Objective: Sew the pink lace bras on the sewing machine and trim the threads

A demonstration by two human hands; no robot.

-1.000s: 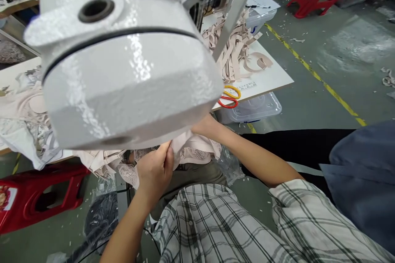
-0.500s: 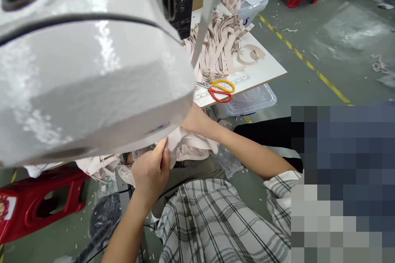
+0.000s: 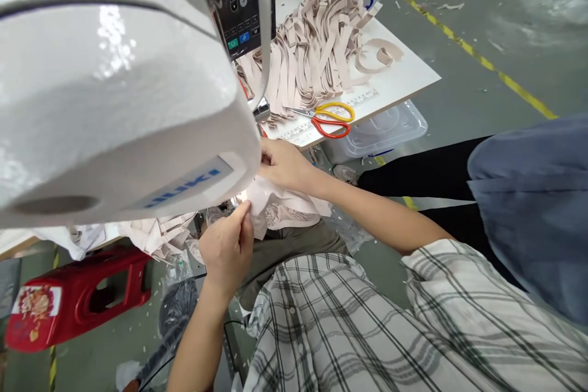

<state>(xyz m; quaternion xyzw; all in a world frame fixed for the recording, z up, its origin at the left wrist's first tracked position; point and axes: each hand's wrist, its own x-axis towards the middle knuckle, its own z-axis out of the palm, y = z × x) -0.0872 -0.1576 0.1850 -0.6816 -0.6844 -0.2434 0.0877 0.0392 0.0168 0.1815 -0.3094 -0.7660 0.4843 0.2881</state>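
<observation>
The white head of a sewing machine (image 3: 138,110) fills the upper left and hides its needle area. Below its edge lies a pale pink lace-trimmed fabric piece (image 3: 294,205), draped toward the lap. My left hand (image 3: 227,245) is closed, pinching the near edge of this fabric between thumb and forefinger. On the far side, my right hand (image 3: 287,162) is closed at the fabric beside the machine head, its fingertips partly hidden behind it. Scissors (image 3: 333,119) with one yellow and one red handle lie on the table near my right hand.
Many pale pink fabric strips (image 3: 316,55) are heaped on the white table (image 3: 408,76). A control panel (image 3: 241,6) stands behind the machine. More fabric pieces (image 3: 158,236) lie at left, above a red stool (image 3: 78,300). Another person's dark-clad leg (image 3: 422,165) is at right.
The view has shifted, showing more of the control panel and the lettering on the machine head. My right hand shows more from behind the machine; my left hand keeps its pinch.
</observation>
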